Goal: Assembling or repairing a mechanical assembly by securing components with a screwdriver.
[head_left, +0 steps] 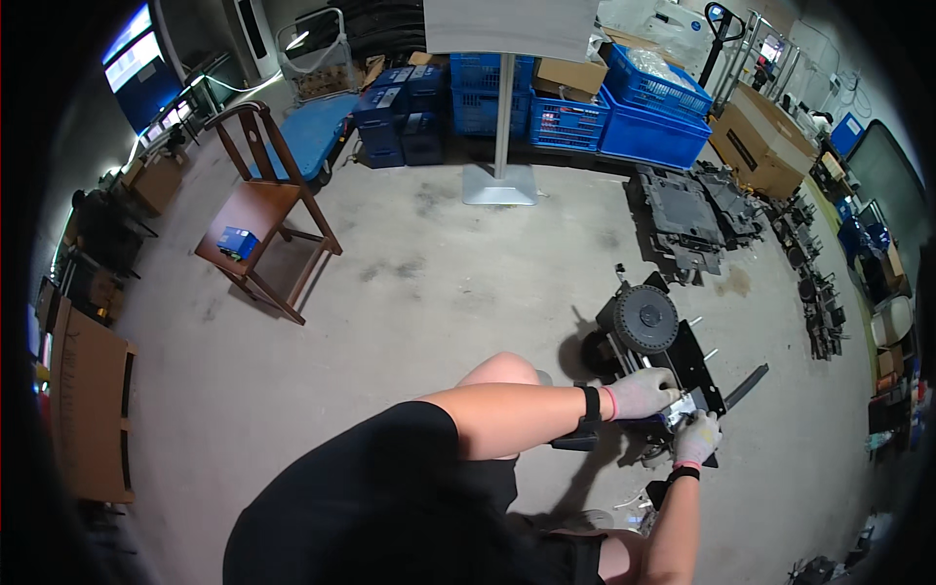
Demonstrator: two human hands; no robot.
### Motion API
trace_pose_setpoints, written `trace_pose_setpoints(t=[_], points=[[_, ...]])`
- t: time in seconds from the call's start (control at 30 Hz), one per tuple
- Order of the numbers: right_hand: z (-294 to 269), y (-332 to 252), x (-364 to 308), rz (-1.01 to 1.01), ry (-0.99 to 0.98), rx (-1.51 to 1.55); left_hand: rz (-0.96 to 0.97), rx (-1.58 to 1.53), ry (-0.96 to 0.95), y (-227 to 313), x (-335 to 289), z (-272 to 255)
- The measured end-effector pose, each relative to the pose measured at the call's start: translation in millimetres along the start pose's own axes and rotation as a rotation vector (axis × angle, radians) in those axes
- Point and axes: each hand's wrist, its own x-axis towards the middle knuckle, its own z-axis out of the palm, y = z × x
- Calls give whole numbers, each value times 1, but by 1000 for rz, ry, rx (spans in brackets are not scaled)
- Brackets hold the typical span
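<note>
A dark wheeled assembly (694,363) stands on the floor at the right, with a round black wheel (647,319) on its far end. Both my hands wear pale gloves with pink cuffs and work at its near end. My left hand (643,394) reaches in from the left, fingers curled closed beside a small silver metal part (682,410). From below, my right hand (696,439) comes up to the same part, also with bent, closed fingers. Whatever lies between the fingers of either hand is too small and covered to make out.
A black bar (747,387) sticks out to the assembly's right. Metal pieces (639,507) lie near my right forearm. Dark flat frames (682,214) rest on the floor beyond. A wooden chair (263,200) holds a blue box (237,243). Blue crates (655,132) and a stand base (499,185) are farther back.
</note>
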Motion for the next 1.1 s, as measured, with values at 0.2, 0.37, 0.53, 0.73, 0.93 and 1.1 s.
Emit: trace_pose_setpoints(t=[0.2,0.37,0.53,0.73,0.93,1.1], points=[[11,7,4,-16,-25,-19,64,-18,13,5,4,3],[19,14,9,-133,18,73,31,-30,-26,7,8,-3],[14,16,11,-158,-31,225,34,-19,-59,6,10,-3],[11,13,14,-101,-109,397,2,-67,-77,4,7,-4],[6,34,20,-99,82,612,15,-33,-94,14,-2,-8],[12,62,21,146,37,1058,80,25,-54,0,11,11]])
